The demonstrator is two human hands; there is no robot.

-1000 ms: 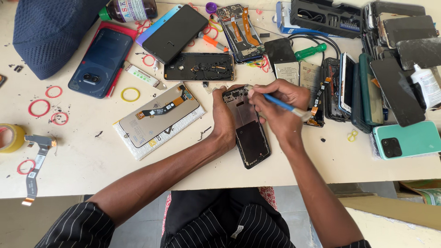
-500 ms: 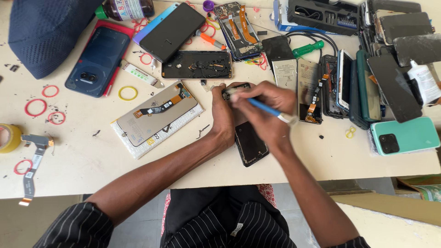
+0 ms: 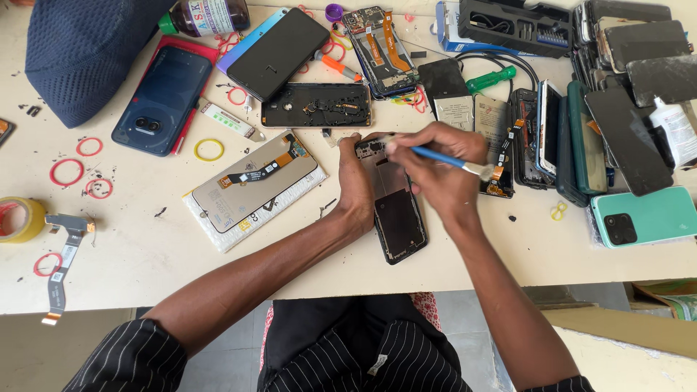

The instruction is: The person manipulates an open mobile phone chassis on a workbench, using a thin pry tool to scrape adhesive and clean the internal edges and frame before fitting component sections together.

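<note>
Pale workbench (image 3: 145,268), cluttered with phone parts. Opened phone (image 3: 398,218) lies near the front edge; left hand (image 3: 356,185) steadies its left side, fingers pressed together. Right hand (image 3: 439,163) pinches a blue brush (image 3: 439,157) over its top end; beyond, a black frame (image 3: 316,105).

On my worktop (image 3: 145,268), off to the left of my grips, I see a display panel (image 3: 254,178), a dark blue phone (image 3: 163,98) and a roll of yellow tape (image 3: 18,218). Right of them lies a teal phone (image 3: 642,216); beyond them, a green-handled screwdriver (image 3: 492,78).
</note>
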